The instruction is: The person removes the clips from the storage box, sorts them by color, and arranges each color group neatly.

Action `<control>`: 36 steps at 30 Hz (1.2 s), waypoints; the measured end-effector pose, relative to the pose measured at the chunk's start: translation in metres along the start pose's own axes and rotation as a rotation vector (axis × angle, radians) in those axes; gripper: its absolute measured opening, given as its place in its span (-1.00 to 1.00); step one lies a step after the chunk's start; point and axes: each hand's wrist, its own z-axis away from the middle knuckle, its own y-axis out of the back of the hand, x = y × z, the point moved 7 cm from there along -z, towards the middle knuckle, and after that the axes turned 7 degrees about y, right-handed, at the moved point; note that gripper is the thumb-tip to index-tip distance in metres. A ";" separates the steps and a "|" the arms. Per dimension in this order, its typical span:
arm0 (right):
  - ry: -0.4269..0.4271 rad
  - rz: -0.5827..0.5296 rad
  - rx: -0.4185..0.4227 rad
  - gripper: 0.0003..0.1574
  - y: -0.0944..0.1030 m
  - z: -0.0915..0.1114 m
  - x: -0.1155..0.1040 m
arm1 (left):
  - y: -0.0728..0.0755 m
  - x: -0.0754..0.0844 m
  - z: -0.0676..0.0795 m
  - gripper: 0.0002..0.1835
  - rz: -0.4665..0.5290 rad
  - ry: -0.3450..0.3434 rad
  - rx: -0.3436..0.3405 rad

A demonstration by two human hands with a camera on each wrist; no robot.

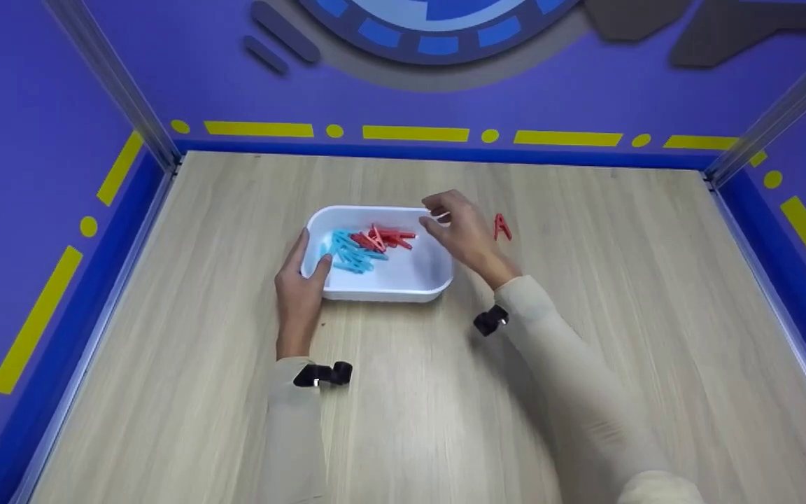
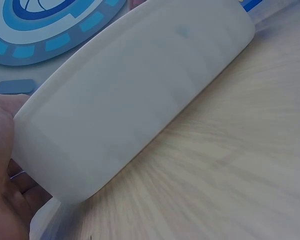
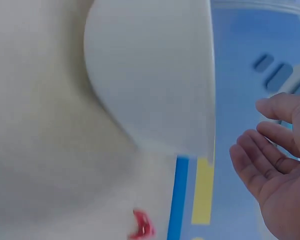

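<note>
A white plastic basin (image 1: 375, 288) stands on the table, holding light-blue clothespins (image 1: 352, 250) on its left and red clothespins (image 1: 392, 238) beside them. My left hand (image 1: 299, 290) grips the basin's left end, thumb over the rim and fingers against the outer wall. In the left wrist view the basin's side (image 2: 135, 85) fills much of the picture. My right hand (image 1: 464, 234) hovers over the basin's right rim with loosely bent fingers and nothing visible between them. To its right, a single red clothespin (image 1: 502, 227) lies on the table, also visible low in the right wrist view (image 3: 142, 225).
The pale wood-grain table (image 1: 403, 392) extends around the basin. Blue-purple panels with yellow markings (image 1: 415, 133) enclose it at the back and on both sides. Metal corner posts (image 1: 126, 91) rise at the rear.
</note>
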 end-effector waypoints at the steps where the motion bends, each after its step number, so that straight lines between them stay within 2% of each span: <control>1: 0.007 0.003 -0.005 -0.57 -0.005 0.000 -0.002 | 0.000 0.000 0.000 -0.28 -0.001 0.000 0.001; 11: 0.012 -0.069 -0.071 -0.59 -0.048 -0.003 -0.006 | 0.000 0.000 0.000 -0.26 0.000 0.004 -0.016; 16: 0.018 -0.049 -0.088 -0.59 -0.060 -0.007 -0.004 | 0.001 0.000 -0.002 -0.24 0.004 -0.031 -0.027; 26: -0.062 -0.033 -0.161 -0.61 -0.073 -0.013 0.001 | 0.006 -0.003 -0.005 -0.21 0.023 -0.075 -0.099; 36: -0.026 -0.003 -0.189 -0.68 -0.084 -0.016 -0.002 | 0.006 -0.005 -0.005 -0.21 0.021 -0.065 -0.109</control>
